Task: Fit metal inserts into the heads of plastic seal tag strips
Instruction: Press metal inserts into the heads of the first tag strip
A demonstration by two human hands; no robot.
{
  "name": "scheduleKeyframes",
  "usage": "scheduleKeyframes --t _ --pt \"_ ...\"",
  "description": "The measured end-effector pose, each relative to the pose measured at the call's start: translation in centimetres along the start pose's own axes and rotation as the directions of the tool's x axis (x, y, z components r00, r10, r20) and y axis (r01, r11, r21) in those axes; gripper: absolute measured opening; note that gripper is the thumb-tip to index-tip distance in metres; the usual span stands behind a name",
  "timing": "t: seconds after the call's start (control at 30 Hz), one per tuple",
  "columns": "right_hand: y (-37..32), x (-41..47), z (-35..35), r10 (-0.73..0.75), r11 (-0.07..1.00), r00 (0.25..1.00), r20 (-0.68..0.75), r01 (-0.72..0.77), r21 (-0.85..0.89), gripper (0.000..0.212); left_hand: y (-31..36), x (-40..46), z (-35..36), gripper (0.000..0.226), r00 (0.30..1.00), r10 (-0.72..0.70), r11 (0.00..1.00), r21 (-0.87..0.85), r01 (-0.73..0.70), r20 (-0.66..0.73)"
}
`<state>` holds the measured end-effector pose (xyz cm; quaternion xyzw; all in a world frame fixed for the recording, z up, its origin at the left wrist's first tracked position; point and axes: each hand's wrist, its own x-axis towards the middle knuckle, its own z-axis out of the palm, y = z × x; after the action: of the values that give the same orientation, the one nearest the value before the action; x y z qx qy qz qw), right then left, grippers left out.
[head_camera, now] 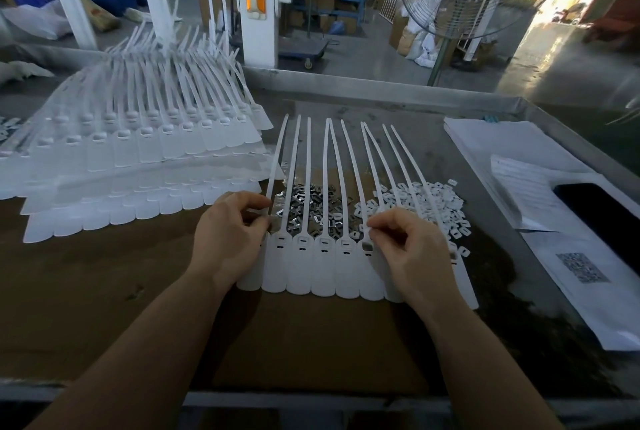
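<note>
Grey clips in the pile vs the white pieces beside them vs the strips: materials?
Grey clips: likely metal, bare and shiny; they glint and show sharp bent edges. White pieces: look like moulded plastic, matte, opaque, no glints. Strips: white plastic, smooth, slightly translucent; the thin tails bow, so flexible. Exact metal or polymer cannot be told.

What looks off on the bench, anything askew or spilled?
Nothing is damaged. The tails of the seal strip row cross unevenly instead of lying parallel, and the metal inserts and white caps lie in loose piles beneath them.
</note>
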<state>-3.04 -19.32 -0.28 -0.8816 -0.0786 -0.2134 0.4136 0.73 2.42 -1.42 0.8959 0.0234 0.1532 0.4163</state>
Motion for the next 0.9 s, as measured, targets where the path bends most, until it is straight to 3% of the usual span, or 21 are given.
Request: scheduleKeyframes --t 0.9 --pt "0.14 0.03 -0.21 0.02 0.999 1.0 -0.001 -0.02 0.036 0.015 0.04 -0.14 0.01 0.022 1.0 0.005 1.0 0.012 -0.005 0.001"
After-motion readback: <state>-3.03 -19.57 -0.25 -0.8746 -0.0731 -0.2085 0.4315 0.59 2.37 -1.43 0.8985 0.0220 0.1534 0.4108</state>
